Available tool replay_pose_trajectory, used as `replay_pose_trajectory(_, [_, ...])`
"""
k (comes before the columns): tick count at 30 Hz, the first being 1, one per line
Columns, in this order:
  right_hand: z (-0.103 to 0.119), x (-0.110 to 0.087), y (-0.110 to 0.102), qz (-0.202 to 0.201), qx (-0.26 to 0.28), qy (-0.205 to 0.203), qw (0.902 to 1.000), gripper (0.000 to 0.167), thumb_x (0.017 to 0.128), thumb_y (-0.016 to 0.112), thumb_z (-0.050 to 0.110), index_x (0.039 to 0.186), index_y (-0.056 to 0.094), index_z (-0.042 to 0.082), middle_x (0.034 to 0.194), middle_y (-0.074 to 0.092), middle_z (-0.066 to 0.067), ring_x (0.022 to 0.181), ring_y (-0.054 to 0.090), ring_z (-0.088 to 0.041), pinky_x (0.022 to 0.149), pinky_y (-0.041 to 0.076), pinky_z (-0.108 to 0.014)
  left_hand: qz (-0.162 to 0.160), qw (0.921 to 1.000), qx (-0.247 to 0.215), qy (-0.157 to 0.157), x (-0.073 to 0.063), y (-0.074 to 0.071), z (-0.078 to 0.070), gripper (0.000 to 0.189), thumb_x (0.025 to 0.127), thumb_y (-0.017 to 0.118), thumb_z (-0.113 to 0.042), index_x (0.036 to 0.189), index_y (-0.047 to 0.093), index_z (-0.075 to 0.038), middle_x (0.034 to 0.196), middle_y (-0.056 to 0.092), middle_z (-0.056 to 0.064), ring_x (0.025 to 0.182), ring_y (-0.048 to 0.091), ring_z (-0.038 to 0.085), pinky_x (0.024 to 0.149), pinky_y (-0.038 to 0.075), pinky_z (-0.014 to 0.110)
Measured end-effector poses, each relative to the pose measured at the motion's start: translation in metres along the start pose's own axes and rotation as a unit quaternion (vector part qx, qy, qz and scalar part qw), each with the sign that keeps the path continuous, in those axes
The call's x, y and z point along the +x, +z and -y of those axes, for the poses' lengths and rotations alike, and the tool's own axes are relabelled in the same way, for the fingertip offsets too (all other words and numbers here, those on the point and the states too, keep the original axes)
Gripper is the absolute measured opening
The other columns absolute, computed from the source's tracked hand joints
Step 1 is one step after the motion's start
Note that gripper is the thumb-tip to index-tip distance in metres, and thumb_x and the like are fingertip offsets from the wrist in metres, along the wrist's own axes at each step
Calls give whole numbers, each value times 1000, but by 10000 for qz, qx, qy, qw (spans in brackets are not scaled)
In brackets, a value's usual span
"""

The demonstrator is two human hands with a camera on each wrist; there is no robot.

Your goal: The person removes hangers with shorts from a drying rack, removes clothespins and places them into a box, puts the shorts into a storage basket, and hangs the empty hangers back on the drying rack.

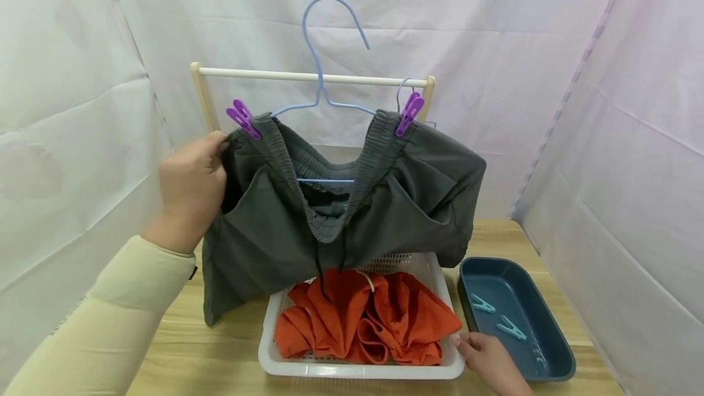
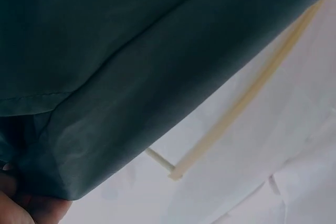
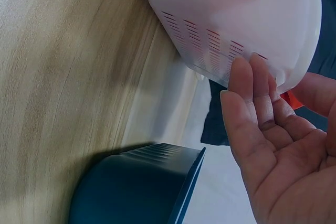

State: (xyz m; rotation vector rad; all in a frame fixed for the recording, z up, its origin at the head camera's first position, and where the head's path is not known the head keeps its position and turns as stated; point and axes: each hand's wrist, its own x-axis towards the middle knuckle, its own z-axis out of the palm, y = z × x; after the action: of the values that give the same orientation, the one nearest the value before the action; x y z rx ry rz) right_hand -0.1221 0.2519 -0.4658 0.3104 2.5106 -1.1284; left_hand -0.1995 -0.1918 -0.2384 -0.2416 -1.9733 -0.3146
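Observation:
Dark grey shorts (image 1: 264, 225) with an elastic waistband hang from a blue wire hanger (image 1: 321, 54). Two purple clothespins, one at the left (image 1: 244, 119) and one at the right (image 1: 409, 113), clip the waistband. My left hand (image 1: 195, 185) grips the shorts at their upper left edge; the left wrist view shows fingertips (image 2: 44, 211) on the cloth. Low on the right, my right hand (image 1: 489, 359) holds the rim of a white basket (image 1: 360, 370), thumb over the rim and fingers against the outer wall. Crumpled orange cloth (image 1: 368, 316) lies inside.
Behind the shorts stands a rack with a white bar (image 1: 258, 74) and wooden posts; another hanger (image 1: 399, 93) is on its right end. Right of the basket, a dark blue tray (image 1: 550, 316) holds two light teal clothespins (image 1: 511, 327). White curtains surround the wooden table (image 1: 181, 347).

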Motion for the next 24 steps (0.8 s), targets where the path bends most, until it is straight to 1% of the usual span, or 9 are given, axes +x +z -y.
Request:
replay_pose_trajectory(1, [0,-1,0,-18,5,-11,10000,23,94,62,25,84,66,4,66,49,-2,64,46,-17,57,35,-29,44,10000,1,50,-1,1,-2,24,95,45,3,72,54,1,61,52,19,56,53,39,49,38,46])
replay_pose_trajectory(5, [1,-3,0,-55,51,-49,10000,24,93,62,25,84,66,3,66,50,-3,64,47,-17,57,36,-29,160,9998,-132,82,-8,5,-8,23,94,46,4,72,54,0,62,53,19,55,53,36,49,41,46])
replay_pose_trajectory(9, [0,-2,-1,-34,55,-31,10000,27,93,63,28,87,67,2,68,51,-3,66,48,-17,58,38,-29,270,9994,-168,151,-15,9,-11,21,95,47,3,77,57,1,64,57,19,56,54,35,51,44,46])
replay_pose_trajectory(13, [-1,-1,-1,-17,28,-23,10000,29,93,64,30,88,67,2,68,51,-3,66,48,-17,58,37,-29,362,9991,-146,165,-23,12,-13,21,96,49,2,76,55,0,63,55,19,55,52,35,49,41,44])
replay_pose_trajectory(18, [-3,-1,-1,-8,14,-25,10000,27,93,63,29,87,67,2,68,51,-3,66,48,-17,58,37,-29,257,9993,-177,193,-32,16,-15,19,93,50,4,76,56,0,61,54,19,52,51,35,45,39,44])
replay_pose_trajectory(24, [-3,-1,-2,20,67,29,10000,26,94,62,27,87,67,2,68,50,-3,66,48,-18,58,36,-29,283,9992,-177,229,-45,18,-17,15,92,52,6,80,60,1,63,56,19,52,52,34,47,43,46])
